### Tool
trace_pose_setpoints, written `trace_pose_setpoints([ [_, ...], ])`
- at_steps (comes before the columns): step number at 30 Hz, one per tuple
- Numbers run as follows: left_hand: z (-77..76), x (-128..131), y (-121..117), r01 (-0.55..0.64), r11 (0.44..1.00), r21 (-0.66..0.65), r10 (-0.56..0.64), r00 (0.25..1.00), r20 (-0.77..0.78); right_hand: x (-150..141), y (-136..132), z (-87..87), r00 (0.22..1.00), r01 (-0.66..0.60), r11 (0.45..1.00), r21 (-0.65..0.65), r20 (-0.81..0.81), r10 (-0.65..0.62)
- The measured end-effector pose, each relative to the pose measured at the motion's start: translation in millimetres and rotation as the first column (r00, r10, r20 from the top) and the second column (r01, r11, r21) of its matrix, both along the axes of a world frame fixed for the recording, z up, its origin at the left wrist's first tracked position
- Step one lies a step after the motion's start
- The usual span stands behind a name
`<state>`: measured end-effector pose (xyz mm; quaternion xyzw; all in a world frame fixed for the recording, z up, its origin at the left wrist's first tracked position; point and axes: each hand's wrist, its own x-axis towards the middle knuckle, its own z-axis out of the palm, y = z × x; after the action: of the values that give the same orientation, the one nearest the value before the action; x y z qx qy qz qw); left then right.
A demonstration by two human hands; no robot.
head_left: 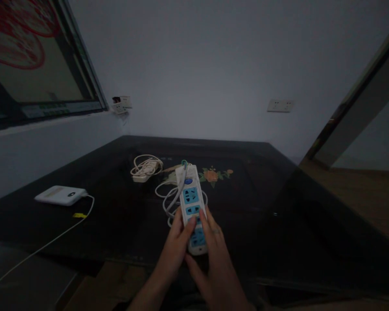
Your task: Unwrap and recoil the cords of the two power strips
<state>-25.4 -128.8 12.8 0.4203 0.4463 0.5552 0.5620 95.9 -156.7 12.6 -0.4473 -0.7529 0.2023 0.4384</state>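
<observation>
A white power strip (191, 196) with blue socket panels and a blue switch is held lengthwise over the near middle of the table. My left hand (178, 239) grips its left edge, thumb lying across the sockets. On the other side, my right hand (215, 242) closes on the strip, its fingers over the right edge and the thumb by the lower end. The strip's grey-white cord (170, 201) runs down from the far end and lies in loose loops, partly hidden behind the strip.
Beyond the strip, a second white power strip (141, 176) lies with its cord coiled over it. A white device (61, 195) with a cable sits at the left near a yellow tag (79, 215). The dark table (262, 207) has a painted flower; wall sockets (280, 105) are behind.
</observation>
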Motion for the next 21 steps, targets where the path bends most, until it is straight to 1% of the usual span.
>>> trace_pose_setpoints([
  [1, 1.3, -8.2, -3.3, 0.006, 1.000, -0.030, -0.005, 1.000, 0.021, 5.4, -0.3, 1.9, 0.996, -0.065, 0.996, -0.060, -0.066, 0.061],
  [2, 2.9, -16.5, -6.9, 0.017, 0.998, -0.061, -0.014, 0.999, 0.046, 12.4, 1.7, 4.3, 0.987, -0.104, 0.987, -0.123, -0.133, 0.088],
  [3, 4.6, -24.6, -10.9, 0.025, 0.995, -0.093, -0.018, 0.997, 0.075, 20.0, 5.8, 6.5, 0.979, -0.113, 0.978, -0.177, -0.187, 0.079],
  [4, 6.4, -32.4, -15.3, 0.021, 0.993, -0.120, -0.008, 0.994, 0.105, 27.1, 11.7, 8.0, 0.976, -0.082, 0.975, -0.209, -0.216, 0.035],
  [5, 8.1, -39.8, -19.8, 0.003, 0.990, -0.139, 0.015, 0.991, 0.131, 32.7, 18.7, 8.1, 0.978, -0.029, 0.977, -0.209, -0.209, -0.015],
  [7, 11.0, -53.2, -28.3, -0.046, 0.987, -0.155, 0.070, 0.985, 0.159, 36.8, 33.8, 3.8, 0.992, 0.043, 0.989, -0.143, -0.110, -0.059],
  [8, 12.1, -59.3, -31.8, -0.072, 0.986, -0.153, 0.097, 0.982, 0.160, 34.7, 40.7, -0.5, 0.999, 0.040, 0.994, -0.101, -0.030, -0.044],
  [10, 13.1, -70.3, -36.4, -0.102, 0.984, -0.149, 0.125, 0.980, 0.157, 24.3, 52.0, -10.8, 0.987, -0.012, 0.999, -0.052, 0.158, 0.020],
  [12, 12.6, -79.9, -37.6, -0.114, 0.982, -0.149, 0.137, 0.979, 0.154, 10.5, 59.6, -20.2, 0.933, -0.056, 0.997, -0.062, 0.352, 0.074],
  [14, 10.7, -87.7, -36.6, -0.117, 0.981, -0.157, 0.140, 0.979, 0.145, -0.2, 64.3, -25.5, 0.860, -0.052, 0.994, -0.098, 0.501, 0.095],
  [17, 6.9, -95.4, -33.1, -0.136, 0.976, -0.169, 0.160, 0.978, 0.133, -2.3, 68.2, -25.5, 0.792, -0.004, 0.993, -0.121, 0.606, 0.077],
  [19, 4.7, -97.6, -30.5, -0.166, 0.970, -0.176, 0.191, 0.972, 0.138, 6.3, 69.7, -24.2, 0.773, 0.051, 0.993, -0.106, 0.633, 0.028],
  [21, 3.0, -97.6, -27.8, -0.190, 0.962, -0.194, 0.219, 0.965, 0.143, 21.3, 70.4, -25.1, 0.760, 0.117, 0.990, -0.083, 0.650, -0.035],
])
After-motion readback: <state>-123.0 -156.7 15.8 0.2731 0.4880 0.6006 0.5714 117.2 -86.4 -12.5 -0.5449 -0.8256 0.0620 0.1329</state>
